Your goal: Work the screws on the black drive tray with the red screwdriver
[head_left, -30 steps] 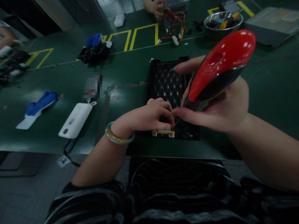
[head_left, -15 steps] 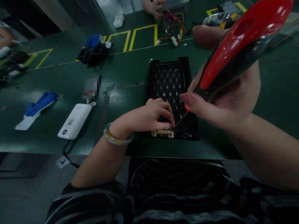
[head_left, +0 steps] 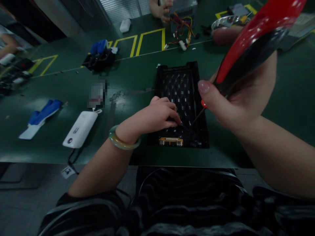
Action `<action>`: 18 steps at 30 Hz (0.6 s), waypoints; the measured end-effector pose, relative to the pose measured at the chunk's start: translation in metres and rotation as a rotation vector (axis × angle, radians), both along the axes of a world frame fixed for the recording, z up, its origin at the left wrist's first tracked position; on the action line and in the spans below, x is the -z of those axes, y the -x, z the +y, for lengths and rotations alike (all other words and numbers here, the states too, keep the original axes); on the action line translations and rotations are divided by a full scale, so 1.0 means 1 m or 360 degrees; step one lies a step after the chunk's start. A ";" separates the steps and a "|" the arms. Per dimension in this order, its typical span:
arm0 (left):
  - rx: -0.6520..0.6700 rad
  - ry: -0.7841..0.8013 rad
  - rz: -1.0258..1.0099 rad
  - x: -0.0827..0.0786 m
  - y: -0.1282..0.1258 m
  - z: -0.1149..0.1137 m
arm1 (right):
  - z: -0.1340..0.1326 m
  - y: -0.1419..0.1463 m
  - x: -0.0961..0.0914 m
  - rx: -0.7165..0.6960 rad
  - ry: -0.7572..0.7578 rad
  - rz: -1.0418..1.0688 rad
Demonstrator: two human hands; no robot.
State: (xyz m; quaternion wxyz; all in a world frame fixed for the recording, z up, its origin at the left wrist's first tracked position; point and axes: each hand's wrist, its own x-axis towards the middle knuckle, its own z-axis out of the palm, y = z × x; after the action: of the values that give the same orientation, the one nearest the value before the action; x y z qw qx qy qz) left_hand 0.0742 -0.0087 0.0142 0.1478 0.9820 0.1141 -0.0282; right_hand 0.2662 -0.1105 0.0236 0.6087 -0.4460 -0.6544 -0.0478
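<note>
A black perforated tray-like casing [head_left: 180,83] lies on the green table [head_left: 137,72] near its front edge, with a small gold connector strip [head_left: 171,141] at its near end. My left hand [head_left: 157,115], a pale bangle on its wrist, rests curled on the casing, fingertips pinched at a spot inside it; what they hold is too small to name. My right hand [head_left: 242,95] is wrapped round a red and black screwdriver [head_left: 253,36], raised above the casing. Its thin shaft points down toward the casing just right of my left fingertips.
A white power bank [head_left: 80,128] with a cable lies to the left, beside blue and white cloth [head_left: 40,116]. Farther back lie a black and blue bundle [head_left: 99,54], coloured wires [head_left: 183,28] by another person's hand [head_left: 159,8], and a metal bowl [head_left: 227,21] of tools.
My right hand has lifted the screwdriver up and toward the camera. My left hand has slid a little farther into the casing, away from the gold connector.
</note>
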 end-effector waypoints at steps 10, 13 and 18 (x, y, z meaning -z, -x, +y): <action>0.0252 0.0113 -0.0074 0.012 -0.015 0.003 | 0.004 0.000 0.009 -0.0029 0.0094 -0.0171; 0.0289 0.0171 -0.0104 0.015 -0.017 0.005 | 0.004 0.000 0.011 -0.0044 0.0084 -0.0232; 0.0329 0.0247 -0.0148 0.017 -0.019 0.002 | 0.007 0.002 0.015 -0.0019 0.0254 -0.0271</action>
State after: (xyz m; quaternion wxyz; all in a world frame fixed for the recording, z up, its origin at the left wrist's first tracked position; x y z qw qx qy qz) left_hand 0.0937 -0.0067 -0.0026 0.2248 0.9744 0.0029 -0.0066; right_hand 0.2646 -0.1037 0.0081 0.5137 -0.4834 -0.7082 -0.0296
